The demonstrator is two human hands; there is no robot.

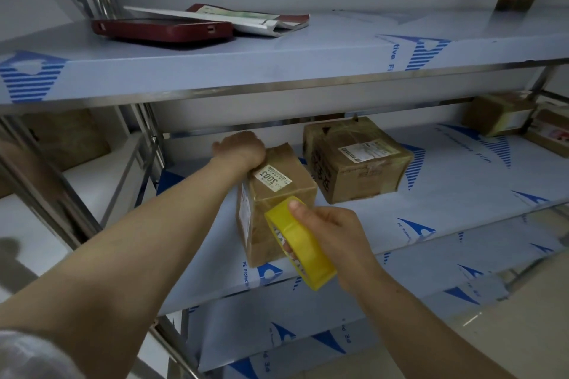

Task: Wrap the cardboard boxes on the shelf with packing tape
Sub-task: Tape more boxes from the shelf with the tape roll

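A small cardboard box [277, 203] with a white "3003" label stands near the front edge of the middle shelf [446, 209]. My left hand [240, 149] grips its far top edge, fingers curled over the back and hidden. My right hand [326, 231] holds a yellow roll of packing tape [300, 243] against the box's front right corner, thumb on the roll's outer face. A second, larger cardboard box [357, 160] with a shipping label sits behind and to the right, apart from both hands.
The upper shelf [277, 71] overhangs my left hand and carries a red phone [163, 29] and a flat mailer [246, 20]. More boxes [498, 117] sit at the far right of the middle shelf. Steel posts [144, 138] stand at left.
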